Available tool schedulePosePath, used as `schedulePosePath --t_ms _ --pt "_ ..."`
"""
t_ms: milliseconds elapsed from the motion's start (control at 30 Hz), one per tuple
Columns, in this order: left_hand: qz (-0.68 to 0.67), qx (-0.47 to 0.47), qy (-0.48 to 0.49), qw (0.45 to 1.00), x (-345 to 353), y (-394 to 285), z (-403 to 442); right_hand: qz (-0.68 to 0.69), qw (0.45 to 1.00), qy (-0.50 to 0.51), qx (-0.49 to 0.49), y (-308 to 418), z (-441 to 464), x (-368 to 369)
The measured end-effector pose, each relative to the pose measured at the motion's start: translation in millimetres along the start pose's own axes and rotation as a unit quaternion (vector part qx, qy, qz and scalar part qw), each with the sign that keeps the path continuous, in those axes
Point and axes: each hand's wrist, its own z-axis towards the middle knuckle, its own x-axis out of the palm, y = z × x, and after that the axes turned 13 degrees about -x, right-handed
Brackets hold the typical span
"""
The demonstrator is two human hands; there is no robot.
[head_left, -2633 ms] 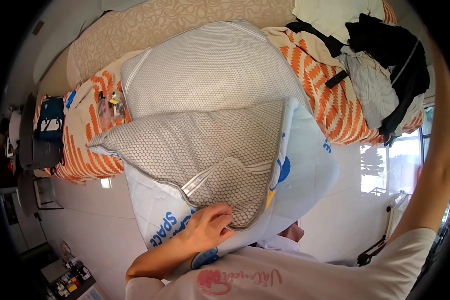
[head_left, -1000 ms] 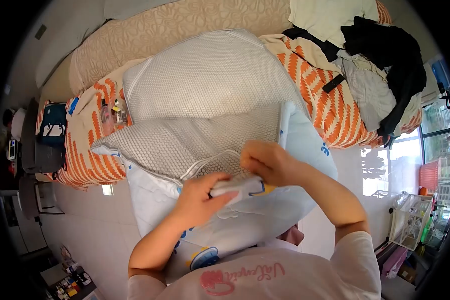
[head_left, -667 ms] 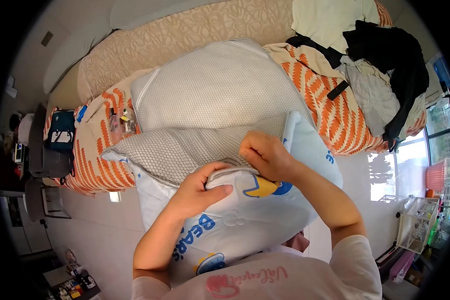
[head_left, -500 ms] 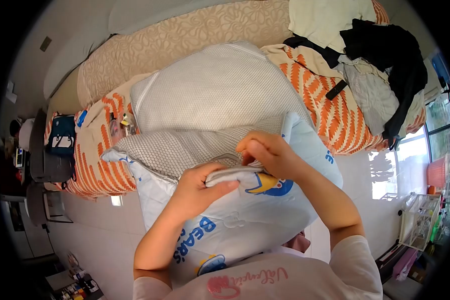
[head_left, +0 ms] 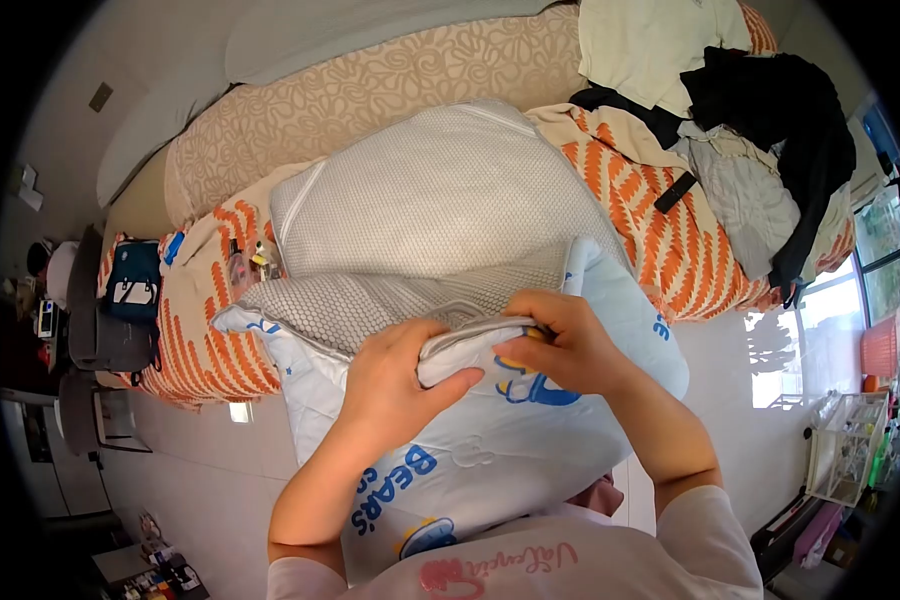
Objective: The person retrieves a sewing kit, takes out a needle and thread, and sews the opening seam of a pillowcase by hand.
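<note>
A light-blue quilted mat (head_left: 470, 440) with printed bears and blue lettering hangs over my lap side, its grey honeycomb-mesh face (head_left: 360, 305) turned up along the fold. My left hand (head_left: 395, 380) grips its grey-bordered edge, fingers behind the mesh and thumb on the printed side. A short distance to the right, my right hand (head_left: 560, 345) pinches the same edge, thumb in front over a yellow and blue print. Beyond them a paler grey mesh section (head_left: 450, 190) with a corner band lies flat on the sofa; I cannot tell if it joins the part I hold.
The sofa wears an orange-and-cream patterned cover (head_left: 215, 350). Clothes (head_left: 790, 120) are heaped at the right, near a black remote (head_left: 675, 192). Small bottles (head_left: 262, 262) and a dark teal bag (head_left: 133, 280) sit at left. A white rack (head_left: 845, 445) stands on the right-hand floor.
My right hand has come down from above the edge and closed over it, thumb in front. My left hand keeps its grip. The view has shifted slightly.
</note>
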Motion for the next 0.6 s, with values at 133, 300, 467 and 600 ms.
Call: schedulePosePath --t_ms 133,300,467,600 --pt "0.062 0.088 -0.119 0.987 -3.5 5.7 5.5 -0.031 0.988 -0.105 -0.113 -5.1 -0.8 0.8" --pt "0.145 0.108 -0.150 0.972 -13.3 12.1 11.2 0.061 0.993 -0.100 -0.011 1.2 -3.2 -5.8" --pt "0.109 0.183 -0.145 0.966 -4.1 20.5 21.0 -0.077 0.997 -0.021 0.014 35.7 12.0 -13.2" --pt "0.125 0.133 -0.196 0.963 -1.7 23.1 18.6 -0.140 0.978 -0.129 -0.087 16.1 7.1 -7.3"
